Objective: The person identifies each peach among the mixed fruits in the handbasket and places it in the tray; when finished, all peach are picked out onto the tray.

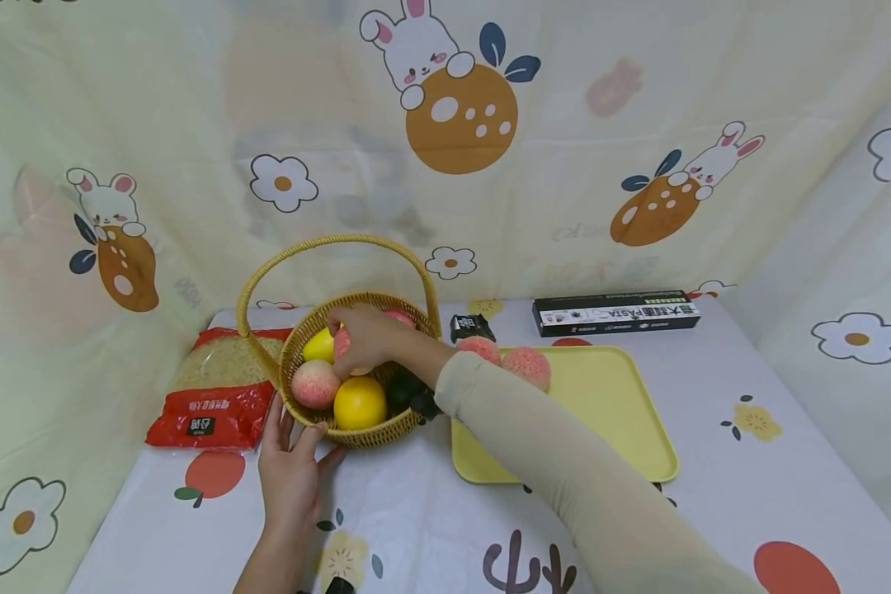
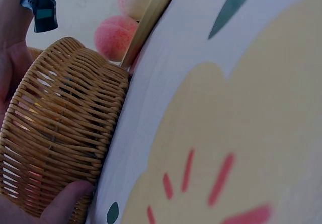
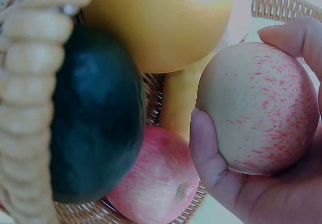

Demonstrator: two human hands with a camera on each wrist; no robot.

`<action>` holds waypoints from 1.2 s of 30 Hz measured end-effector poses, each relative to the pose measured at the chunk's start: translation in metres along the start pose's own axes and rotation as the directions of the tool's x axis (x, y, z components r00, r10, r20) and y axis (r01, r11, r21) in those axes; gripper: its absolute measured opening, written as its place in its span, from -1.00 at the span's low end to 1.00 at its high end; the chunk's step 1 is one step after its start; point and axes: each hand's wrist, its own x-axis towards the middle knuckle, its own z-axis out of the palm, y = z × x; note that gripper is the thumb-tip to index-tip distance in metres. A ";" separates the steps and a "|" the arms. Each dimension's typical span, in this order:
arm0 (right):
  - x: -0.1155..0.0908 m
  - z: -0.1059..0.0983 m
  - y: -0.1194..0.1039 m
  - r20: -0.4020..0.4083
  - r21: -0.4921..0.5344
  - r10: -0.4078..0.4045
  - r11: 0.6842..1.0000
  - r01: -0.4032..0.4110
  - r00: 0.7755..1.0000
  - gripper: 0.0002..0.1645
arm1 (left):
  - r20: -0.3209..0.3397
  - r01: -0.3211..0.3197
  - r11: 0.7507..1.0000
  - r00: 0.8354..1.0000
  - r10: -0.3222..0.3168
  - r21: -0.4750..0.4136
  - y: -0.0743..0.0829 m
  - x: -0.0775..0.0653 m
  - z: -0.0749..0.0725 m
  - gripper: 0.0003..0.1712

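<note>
My right hand (image 1: 369, 337) reaches into the wicker basket (image 1: 374, 436) and grips a peach (image 3: 261, 108), pale with red flecks, between thumb and fingers. Around it in the basket lie an orange-yellow round fruit (image 1: 360, 403), another peach (image 1: 315, 384), a yellow fruit (image 1: 317, 346), a dark green fruit (image 3: 98, 116) and a red apple (image 3: 157, 176). My left hand (image 1: 291, 470) rests against the basket's front left wall, fingers spread. In the left wrist view its thumb (image 2: 68, 199) touches the weave low down.
A yellow tray (image 1: 601, 412) stands right of the basket, with two pink peaches (image 1: 527, 368) at its back left corner. Behind are a small black packet (image 1: 472, 327) and a black pasta box (image 1: 616, 313). A red bag (image 1: 211, 412) lies at left. The basket handle (image 1: 334, 241) arches upright.
</note>
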 end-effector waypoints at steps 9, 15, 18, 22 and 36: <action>-0.016 -0.007 0.011 -0.059 0.096 -0.038 0.994 0.044 0.998 -0.42 | -0.002 0.000 1.000 1.000 0.000 -0.004 -0.001 0.001 0.000 0.02; -0.043 -0.013 0.024 -0.110 0.211 -0.060 0.974 0.083 0.992 -0.44 | -0.004 -0.004 1.000 1.000 0.004 -0.002 -0.003 0.003 0.000 0.02; -0.061 -0.016 0.030 -0.141 0.281 -0.056 0.955 0.094 0.988 -0.44 | -0.007 -0.006 1.000 1.000 0.006 -0.003 -0.004 0.003 0.000 0.02; -0.089 -0.023 0.036 -0.167 0.387 -0.017 0.919 0.082 0.986 -0.38 | -0.005 -0.008 1.000 1.000 0.008 -0.013 -0.004 0.003 -0.001 0.02; -0.183 -0.044 0.092 -0.316 0.587 0.088 0.800 0.121 0.945 -0.38 | -0.012 -0.010 1.000 1.000 0.010 -0.010 -0.003 0.002 0.000 0.02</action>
